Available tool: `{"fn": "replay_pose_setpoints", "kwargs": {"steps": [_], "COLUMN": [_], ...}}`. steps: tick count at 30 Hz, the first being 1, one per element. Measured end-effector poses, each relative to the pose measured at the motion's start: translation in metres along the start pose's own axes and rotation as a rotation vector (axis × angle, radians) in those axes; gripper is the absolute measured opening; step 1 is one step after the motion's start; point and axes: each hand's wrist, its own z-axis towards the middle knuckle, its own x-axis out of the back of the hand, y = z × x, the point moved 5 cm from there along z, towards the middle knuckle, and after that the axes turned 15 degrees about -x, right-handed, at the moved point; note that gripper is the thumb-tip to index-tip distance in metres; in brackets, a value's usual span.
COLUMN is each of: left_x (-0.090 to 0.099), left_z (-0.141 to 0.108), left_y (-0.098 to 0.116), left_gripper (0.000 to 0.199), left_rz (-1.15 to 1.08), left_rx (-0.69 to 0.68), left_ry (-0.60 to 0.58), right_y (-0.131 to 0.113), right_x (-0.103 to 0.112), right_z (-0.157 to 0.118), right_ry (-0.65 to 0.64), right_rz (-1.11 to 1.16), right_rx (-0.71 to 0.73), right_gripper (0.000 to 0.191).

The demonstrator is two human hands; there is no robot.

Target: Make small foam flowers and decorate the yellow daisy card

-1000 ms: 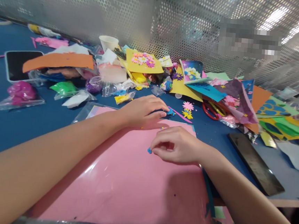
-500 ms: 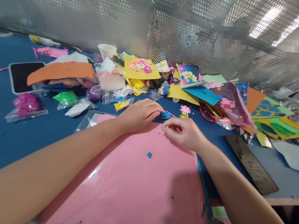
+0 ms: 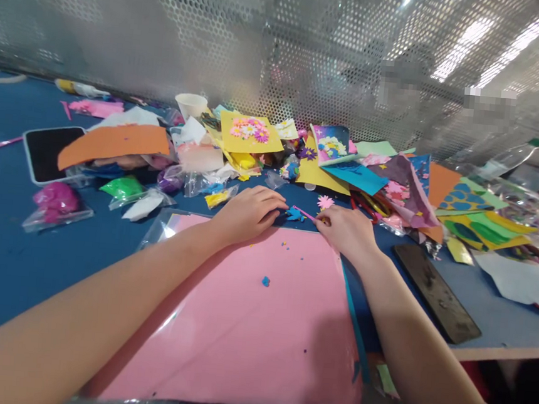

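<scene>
Right hand (image 3: 345,229) is closed in a pinch on the end of a thin pink stick (image 3: 302,214), though the fingertips are partly hidden, so the grip is only probable. Left hand (image 3: 247,214) is rested with fingers loosely curled, nothing seen held, just beside a blue clay piece (image 3: 295,214) at the stick's far end. Both are placed at the top edge of a pink card sheet (image 3: 221,323), with a blue crumb (image 3: 266,281) lying on it.

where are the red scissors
In the head view, the red-handled scissors lie right of centre, just beyond the right hand, beside the purple paper sheet.
</scene>
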Motion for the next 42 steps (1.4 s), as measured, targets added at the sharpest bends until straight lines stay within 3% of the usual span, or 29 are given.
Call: {"fn": "replay_pose_setpoints", "kwargs": {"steps": [13,19,22,24,28,31,35,36,37,38,40,42], "left_x": [0.002,0.016,0.021,0.023,0.025,0.033,0.066,0.075,0.081,0.080,0.070,0.058], "left_z": [0.002,0.004,0.004,0.003,0.000,0.000,0.005,0.010,0.017,0.025,0.029,0.013], "left_y": [0.009,0.018,0.022,0.024,0.025,0.020,0.007,0.007,0.008,0.010,0.021,0.034], "left_gripper": [0.029,0.030,0.031,0.031,0.029,0.027,0.027,0.026,0.026,0.025,0.022,0.017], "left_rz": [0.045,0.094,0.142,0.177,0.151,0.014,-0.210,-0.238,-0.285,-0.392,-0.527,-0.547], "left_rx": [-0.065,-0.112,-0.174,-0.230,-0.259,-0.157,0.157,0.170,0.184,0.207,0.229,0.233], "left_ry": [0.048,0.120,0.171,0.219,0.281,0.378,0.668,0.667,0.606,0.410,-0.106,-0.541], "right_y": [-0.024,0.007,0.007,-0.002,-0.033,-0.045,-0.052,-0.052,-0.053,-0.053,-0.053,-0.053], "right_x": [0.008,0.033,0.034,0.027,-0.001,-0.022,-0.039,-0.039,-0.039,-0.038,-0.035,-0.033], "right_z": [0.006,0.015,0.002,-0.014,-0.053,-0.061,-0.060,-0.060,-0.061,-0.061,-0.064,-0.065], "right_ry": [-0.076,-0.089,-0.407,-0.649,-1.096,-1.191,-1.122,-1.093,-1.065,-1.039,-0.996,-0.963], "right_rz": [-0.100,0.096,0.842,1.170,1.336,1.456,1.411,1.380,1.352,1.331,1.308,1.286], "right_rx": [-0.089,-0.143,-0.003,0.052,0.241,0.238,0.224,0.235,0.248,0.262,0.284,0.289], "right_gripper": [0.027,0.022,0.016,0.010,0.032,0.042,0.041,0.039,0.038,0.036,0.033,0.032]}}
